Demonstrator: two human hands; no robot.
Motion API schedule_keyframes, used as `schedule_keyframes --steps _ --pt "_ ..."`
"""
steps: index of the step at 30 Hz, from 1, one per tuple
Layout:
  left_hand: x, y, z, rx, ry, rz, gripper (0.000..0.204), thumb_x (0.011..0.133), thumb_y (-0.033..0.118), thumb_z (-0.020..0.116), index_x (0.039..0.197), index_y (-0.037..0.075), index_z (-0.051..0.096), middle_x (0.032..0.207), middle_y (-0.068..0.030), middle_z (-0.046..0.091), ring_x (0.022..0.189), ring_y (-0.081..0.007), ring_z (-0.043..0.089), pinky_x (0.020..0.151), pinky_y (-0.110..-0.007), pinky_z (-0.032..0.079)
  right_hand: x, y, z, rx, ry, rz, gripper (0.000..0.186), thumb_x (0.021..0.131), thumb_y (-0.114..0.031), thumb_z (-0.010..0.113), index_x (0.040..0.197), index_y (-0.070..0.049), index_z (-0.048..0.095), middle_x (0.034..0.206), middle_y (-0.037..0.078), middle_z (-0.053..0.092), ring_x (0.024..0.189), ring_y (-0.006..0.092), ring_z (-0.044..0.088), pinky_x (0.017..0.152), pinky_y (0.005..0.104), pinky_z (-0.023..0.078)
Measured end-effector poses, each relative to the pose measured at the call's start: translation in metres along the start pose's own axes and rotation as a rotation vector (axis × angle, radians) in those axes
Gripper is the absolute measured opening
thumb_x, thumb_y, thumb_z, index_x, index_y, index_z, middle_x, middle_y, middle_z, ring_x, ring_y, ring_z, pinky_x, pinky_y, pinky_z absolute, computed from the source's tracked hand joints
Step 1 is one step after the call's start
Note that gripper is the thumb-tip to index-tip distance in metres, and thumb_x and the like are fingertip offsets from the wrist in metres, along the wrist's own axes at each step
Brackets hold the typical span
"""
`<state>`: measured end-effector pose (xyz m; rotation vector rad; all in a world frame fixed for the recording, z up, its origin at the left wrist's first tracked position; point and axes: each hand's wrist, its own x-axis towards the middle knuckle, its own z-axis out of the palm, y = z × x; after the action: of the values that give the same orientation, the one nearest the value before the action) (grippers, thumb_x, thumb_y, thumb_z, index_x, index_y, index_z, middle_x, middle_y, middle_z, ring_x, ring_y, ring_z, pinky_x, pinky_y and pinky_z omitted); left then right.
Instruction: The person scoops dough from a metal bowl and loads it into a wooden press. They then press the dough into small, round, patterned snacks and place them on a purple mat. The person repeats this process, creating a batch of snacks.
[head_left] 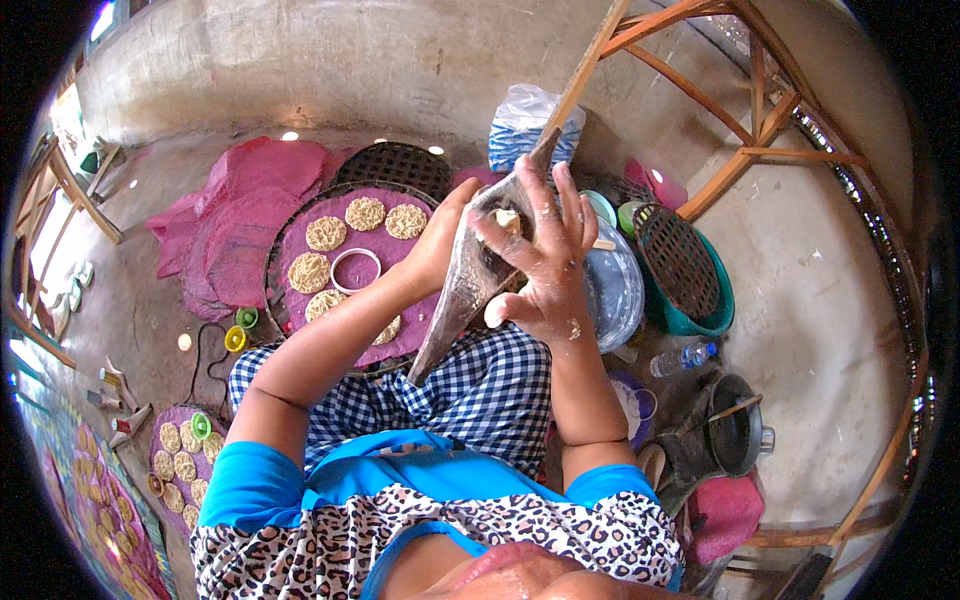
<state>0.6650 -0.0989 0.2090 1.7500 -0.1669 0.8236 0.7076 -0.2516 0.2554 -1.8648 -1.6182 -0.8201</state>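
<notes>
A long, worn wooden piece point(462, 290) with a hollow in its middle stands slanted in front of me. My left hand point(450, 235) grips its left edge, with some fingers hidden behind the wood. In the hollow sits a lump of pale dough point(507, 217). My right hand point(548, 262) is over the hollow, fingers spread and smeared with dough, the index finger close to the lump; I cannot tell whether it touches. Left of the wood, a round tray with a pink mesh sheet point(335, 215) carries several flat noodle rounds point(365, 213) and a white ring point(378, 262).
At the right are a clear plastic tub point(620, 300), a green basin point(715, 312) with a dark woven strainer point(677, 260), a bottle point(683, 358) and a black pan point(735, 425). Pink sheets point(245, 215) lie far left; more noodle rounds point(185, 465) lie near left. A wooden frame point(700, 95) rises far right.
</notes>
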Motion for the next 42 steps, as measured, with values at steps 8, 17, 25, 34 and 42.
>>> schedule_keyframes --steps 8,17,25,34,42 --pt "0.001 0.014 -0.004 0.225 -0.060 0.110 0.047 0.055 0.021 0.074 0.093 -0.001 0.056 0.081 -0.0139 0.051 0.073 -0.0258 0.055 0.066 -0.034 0.044 -0.011 0.013 0.002 0.223 0.203 0.178 0.081 0.069 -0.080 0.021 0.109 -0.023 0.062 0.137 0.010 0.034 0.127 0.0352 0.024 0.099 0.0528 0.009" --pt "0.003 0.022 -0.014 0.109 -0.058 -0.071 0.047 0.057 0.016 0.075 0.096 -0.001 0.056 0.096 -0.0110 0.059 0.086 -0.0169 0.057 0.079 -0.029 0.045 -0.031 0.023 0.020 0.606 0.425 0.368 0.071 0.079 -0.061 0.041 0.112 -0.001 0.056 0.125 0.014 0.045 0.118 0.0261 0.038 0.099 0.0397 0.025" --pt "0.007 0.044 -0.015 -1.062 -0.258 -0.301 0.032 0.068 0.013 0.060 0.096 -0.002 0.054 0.086 -0.0135 0.057 0.083 -0.0249 0.055 0.075 -0.036 0.044 -0.059 0.004 0.074 1.914 -0.171 0.680 0.069 0.072 -0.049 0.060 0.108 0.009 0.048 0.100 0.020 0.057 0.084 0.0249 0.060 0.077 0.0350 0.050" --pt "-0.029 0.024 -0.062 0.462 0.020 0.199 0.039 0.060 0.013 0.074 0.095 0.002 0.060 0.096 -0.0115 0.061 0.090 -0.0223 0.058 0.081 -0.034 0.045 -0.051 0.013 0.070 2.188 0.577 0.829 0.047 0.084 -0.036 0.051 0.118 -0.005 0.041 0.090 0.008 0.055 0.077 0.0211 0.061 0.062 0.0344 0.054" --pt "-0.039 0.023 -0.072 1.049 -0.133 0.429 0.024 0.060 0.016 0.061 0.081 0.007 0.056 0.075 -0.0075 0.058 0.077 -0.0228 0.058 0.085 -0.040 0.034 -0.022 -0.012 0.061 1.233 0.562 0.858 0.058 0.077 -0.014 0.057 0.129 -0.003 0.036 0.083 0.007 0.054 0.073 0.0137 0.052 0.062 0.0282 0.047"
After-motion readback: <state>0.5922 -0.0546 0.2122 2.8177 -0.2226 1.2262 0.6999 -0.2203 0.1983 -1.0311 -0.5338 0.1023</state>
